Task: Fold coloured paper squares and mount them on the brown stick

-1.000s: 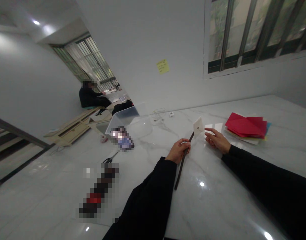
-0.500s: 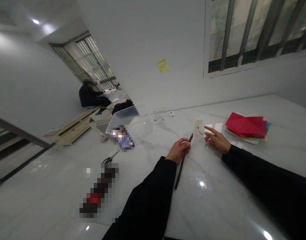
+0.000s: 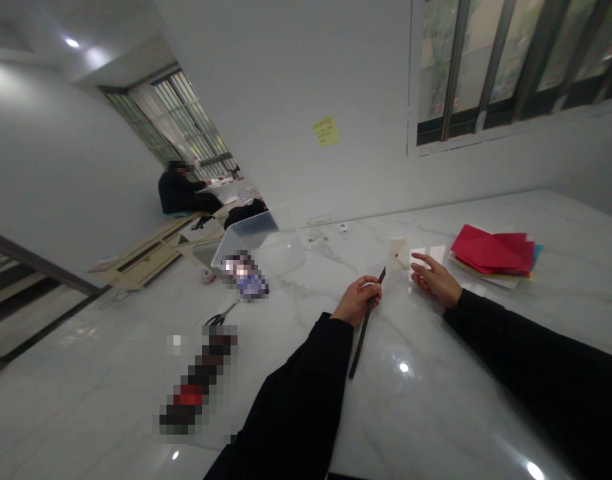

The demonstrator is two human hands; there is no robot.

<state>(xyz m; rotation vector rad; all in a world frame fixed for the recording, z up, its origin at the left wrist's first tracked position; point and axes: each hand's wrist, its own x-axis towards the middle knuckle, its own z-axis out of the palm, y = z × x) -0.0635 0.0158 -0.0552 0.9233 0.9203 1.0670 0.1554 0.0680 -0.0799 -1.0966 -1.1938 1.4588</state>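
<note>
My left hand [image 3: 359,301] is closed round a thin, dark brown stick [image 3: 362,340], which slants with its lower end toward me. The stick's far tip comes close to a small white card or envelope [image 3: 397,248] with a dark spot on it. Just right of that card is my right hand [image 3: 436,280], its index finger stretched out and the others partly bent. Nothing shows in the right hand, and it looks a little apart from the card. What the dark spot is, I cannot make out.
Red paper pieces or envelopes [image 3: 493,252] lie stacked over other colours at the right. Scissors [image 3: 217,319] rest left, near a blurred-out dark object [image 3: 199,380] and a pixelated phone-like item [image 3: 246,275]. A clear plastic bin [image 3: 226,247] stands behind. Farther off, a person [image 3: 179,190] sits.
My right hand has drawn slightly to the right, its fingertip now a bit farther from the white card. My left hand and the stick have stayed put.
</note>
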